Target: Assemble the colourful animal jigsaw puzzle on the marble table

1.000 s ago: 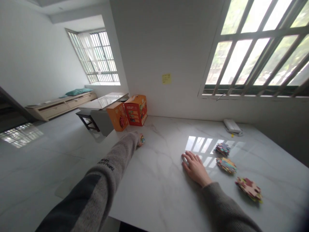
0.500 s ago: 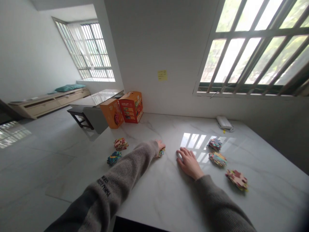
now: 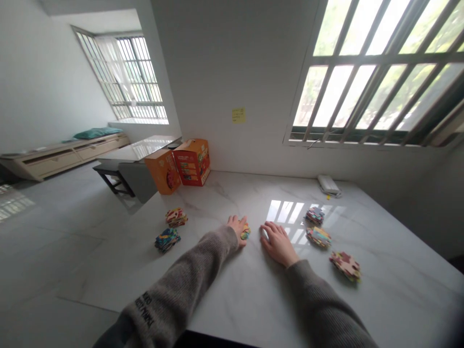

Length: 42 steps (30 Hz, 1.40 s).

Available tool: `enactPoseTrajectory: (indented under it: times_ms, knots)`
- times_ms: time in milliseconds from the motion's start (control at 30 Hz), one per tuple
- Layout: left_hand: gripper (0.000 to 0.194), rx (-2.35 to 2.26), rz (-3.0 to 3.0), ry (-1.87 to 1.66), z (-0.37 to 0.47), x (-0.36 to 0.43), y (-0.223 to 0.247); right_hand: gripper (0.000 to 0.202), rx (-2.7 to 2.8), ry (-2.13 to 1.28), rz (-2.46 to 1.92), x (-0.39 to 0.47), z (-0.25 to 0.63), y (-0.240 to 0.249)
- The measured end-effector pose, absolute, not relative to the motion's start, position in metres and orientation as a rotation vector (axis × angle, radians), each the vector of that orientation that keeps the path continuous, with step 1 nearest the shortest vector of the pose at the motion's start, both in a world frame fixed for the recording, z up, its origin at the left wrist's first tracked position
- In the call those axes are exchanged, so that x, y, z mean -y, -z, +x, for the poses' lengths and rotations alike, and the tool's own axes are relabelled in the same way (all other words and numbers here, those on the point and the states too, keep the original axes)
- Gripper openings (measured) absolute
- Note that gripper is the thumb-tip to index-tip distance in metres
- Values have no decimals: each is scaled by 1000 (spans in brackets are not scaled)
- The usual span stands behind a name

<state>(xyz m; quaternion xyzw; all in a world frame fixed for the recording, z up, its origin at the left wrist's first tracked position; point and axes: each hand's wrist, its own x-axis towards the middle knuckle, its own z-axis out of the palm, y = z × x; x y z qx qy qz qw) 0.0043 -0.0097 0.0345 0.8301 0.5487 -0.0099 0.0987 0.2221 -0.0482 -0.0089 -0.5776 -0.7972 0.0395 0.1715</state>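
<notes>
My left hand (image 3: pixel 237 229) had its fingers curved around the puzzle pieces (image 3: pixel 245 232) mid-frame, partly hiding them. My right hand (image 3: pixel 278 242) lay loosely spread on the table (image 3: pixel 253 290).

A table (image 3: pixel 232 295) runs up to a wall (image 3: pixel 224 63). At its rear left, a left box (image 3: pixel 163 171) and a right box (image 3: pixel 192 163) stand side by side. In front of them lie the rear-left stack (image 3: pixel 176 217) and, nearer the viewer, the front-left stack (image 3: pixel 167 239). The middle stack (image 3: pixel 245 231) is at the left hand (image 3: pixel 237 230); the right hand (image 3: pixel 278 243) rests just to its right. Farther right, the rear-right stack (image 3: pixel 314 215), mid-right stack (image 3: pixel 319 237) and front-right stack (image 3: pixel 345 266) run toward the viewer. Behind these, a device (image 3: pixel 328 185) lies near the wall. Above the table, a note (image 3: pixel 238 115) is on the wall, left of a window (image 3: pixel 362 87).
</notes>
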Motion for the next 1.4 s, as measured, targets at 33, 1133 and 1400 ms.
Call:
enactPoseTrajectory:
  times_ms: [33, 1133, 1400]
  knots:
    - [95, -1611, 2467, 14, 7, 7, -33, 43, 2262, -116, -1639, 48, 223, 9]
    - [81, -1458, 2182, -146, 48, -88, -28, 31, 2150, -160, -1536, 46, 232, 7]
    - [63, -1168, 1997, -650, 31, -40, -14, 70, 2017, -330, -1362, 38, 214, 9]
